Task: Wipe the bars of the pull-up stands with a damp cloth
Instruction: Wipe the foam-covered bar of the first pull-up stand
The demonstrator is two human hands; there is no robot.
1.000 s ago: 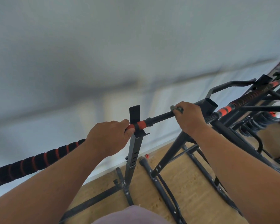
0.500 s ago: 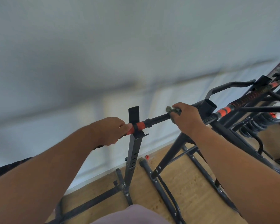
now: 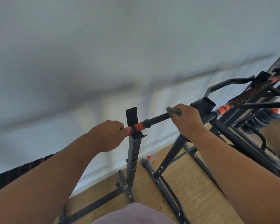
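The left hand (image 3: 106, 135) is gripping the black-and-orange bar (image 3: 157, 118) beside the upright post (image 3: 132, 143), while the right hand (image 3: 187, 121) is clutching a dark green cloth (image 3: 173, 111) wrapped around the bar's black section near the second stand (image 3: 204, 105)

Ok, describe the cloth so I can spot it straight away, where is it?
Start at the upright black post standing in front of the pale wall. Follow the horizontal bar that rests on it rightward from the orange band to the right hand. The cloth is the small, crumpled, dark green wad poking out above the fingers, the only soft green thing among black and orange metalwork.
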